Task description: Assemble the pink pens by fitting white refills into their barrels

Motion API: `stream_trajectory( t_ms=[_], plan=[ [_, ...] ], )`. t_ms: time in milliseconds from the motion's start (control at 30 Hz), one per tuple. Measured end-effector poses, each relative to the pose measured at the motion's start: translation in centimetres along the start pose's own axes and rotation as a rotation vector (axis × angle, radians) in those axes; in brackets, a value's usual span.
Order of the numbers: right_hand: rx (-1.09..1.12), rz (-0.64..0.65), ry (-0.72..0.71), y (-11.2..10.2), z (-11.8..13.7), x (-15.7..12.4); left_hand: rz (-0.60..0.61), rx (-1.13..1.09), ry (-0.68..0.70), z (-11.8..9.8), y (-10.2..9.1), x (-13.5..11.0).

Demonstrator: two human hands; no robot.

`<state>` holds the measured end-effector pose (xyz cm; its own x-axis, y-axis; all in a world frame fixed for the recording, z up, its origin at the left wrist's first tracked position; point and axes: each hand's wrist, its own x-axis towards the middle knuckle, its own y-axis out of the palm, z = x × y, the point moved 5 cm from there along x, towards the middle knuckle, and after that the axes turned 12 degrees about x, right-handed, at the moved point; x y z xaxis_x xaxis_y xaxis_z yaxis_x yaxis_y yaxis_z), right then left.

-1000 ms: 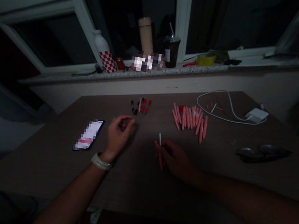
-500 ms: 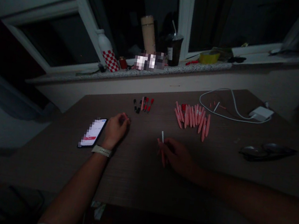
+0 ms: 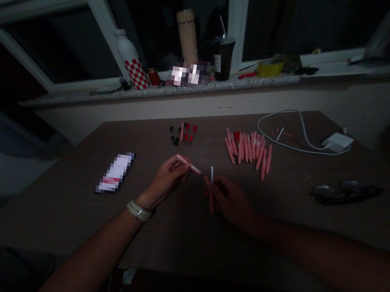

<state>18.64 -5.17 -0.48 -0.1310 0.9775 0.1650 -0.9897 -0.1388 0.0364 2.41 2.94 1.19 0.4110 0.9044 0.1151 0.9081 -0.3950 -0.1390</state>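
Observation:
My left hand [image 3: 165, 178] is closed around a slim pink pen piece [image 3: 195, 169], which points right toward the other hand and has a pale stretch along it. Just right of it, my right hand [image 3: 232, 201] pinches a pink pen barrel [image 3: 211, 204], held tilted. A thin white rod [image 3: 212, 172] sticks up from the same fingers; its lower end is hidden. Beyond my right hand lies a row of pink pens [image 3: 248, 148] with a red piece among them. Several short black, red and pink pen pieces [image 3: 186, 133] lie farther back, beyond my left hand.
A phone [image 3: 115, 173] with a lit screen lies at the left of the wooden table [image 3: 150, 242]. Eyeglasses [image 3: 345, 192] and a white charger [image 3: 338, 142] with its looped cable are on the right. Bottles, a cup [image 3: 223, 61] and yellow tape [image 3: 269, 69] stand on the sill.
My left hand has moved right, away from the phone, and its pink pen piece now shows close to my right hand. My right hand keeps its hold; the view has shifted slightly.

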Motion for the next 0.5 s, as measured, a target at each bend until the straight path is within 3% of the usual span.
stream_trajectory(
  t_ms=[500],
  plan=[
    [-0.016,0.011,0.021,-0.06,-0.26,-0.06,0.041,0.051,0.022,-0.41,0.3,-0.5]
  ],
)
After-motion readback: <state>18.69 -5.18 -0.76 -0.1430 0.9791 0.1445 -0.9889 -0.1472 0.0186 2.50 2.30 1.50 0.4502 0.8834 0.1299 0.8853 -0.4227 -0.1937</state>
